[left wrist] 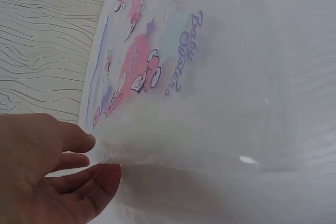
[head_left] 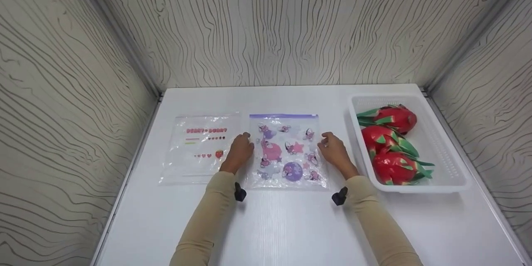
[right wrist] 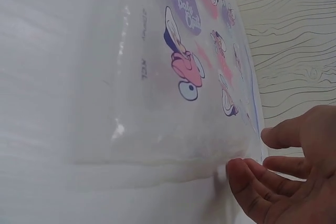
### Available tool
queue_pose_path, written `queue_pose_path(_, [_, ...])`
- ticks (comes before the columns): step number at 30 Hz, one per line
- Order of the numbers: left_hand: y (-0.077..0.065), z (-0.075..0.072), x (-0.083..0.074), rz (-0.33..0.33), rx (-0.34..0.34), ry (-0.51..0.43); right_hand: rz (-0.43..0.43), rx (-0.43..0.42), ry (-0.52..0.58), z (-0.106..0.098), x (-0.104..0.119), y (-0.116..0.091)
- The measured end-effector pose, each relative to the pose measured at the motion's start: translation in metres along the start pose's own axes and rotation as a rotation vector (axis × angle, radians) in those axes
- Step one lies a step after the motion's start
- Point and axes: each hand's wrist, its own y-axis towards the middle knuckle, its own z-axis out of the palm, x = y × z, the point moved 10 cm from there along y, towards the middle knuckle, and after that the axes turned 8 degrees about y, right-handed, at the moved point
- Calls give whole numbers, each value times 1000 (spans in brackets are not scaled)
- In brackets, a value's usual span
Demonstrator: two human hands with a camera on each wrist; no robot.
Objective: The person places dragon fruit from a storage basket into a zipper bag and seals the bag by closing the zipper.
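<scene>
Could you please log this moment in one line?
patterned bag: on table | left hand: at its left edge | right hand: at its right edge | dragon fruits: in white basket

A white basket (head_left: 442, 147) stood on a white table (head_left: 282, 232). Inside the basket, towards its left side, lay three red dragon fruits (head_left: 380, 136) with green leafy scales. Well to the left of the basket, a clear bag (head_left: 199, 148) printed with red lettering and small hearts lay flat. Behind the basket rose a wood-grain back wall (head_left: 266, 29); a matching side wall (head_left: 498, 112) stood to its right.
</scene>
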Motion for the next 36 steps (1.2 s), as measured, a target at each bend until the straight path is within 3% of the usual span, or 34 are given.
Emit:
queue_pose_path(6, [0,1,6,-44,4,-43,24,7,4,1,-3,2])
queue_pose_path(11, [2,-1,7,-32,-21,-60,39,8,6,0,-5,3])
queue_pose_path(19, [3,-3,10,-35,-45,-71,-8,-37,-8,-4,-2,1])
queue_pose_path(30, [1,-11,10,-19,-73,-107,-22,-95,47,-13,-3,2])
queue_pose_path(36, [3,-13,10,-38,-67,-114,-33,-105,129,-18,-2,4])
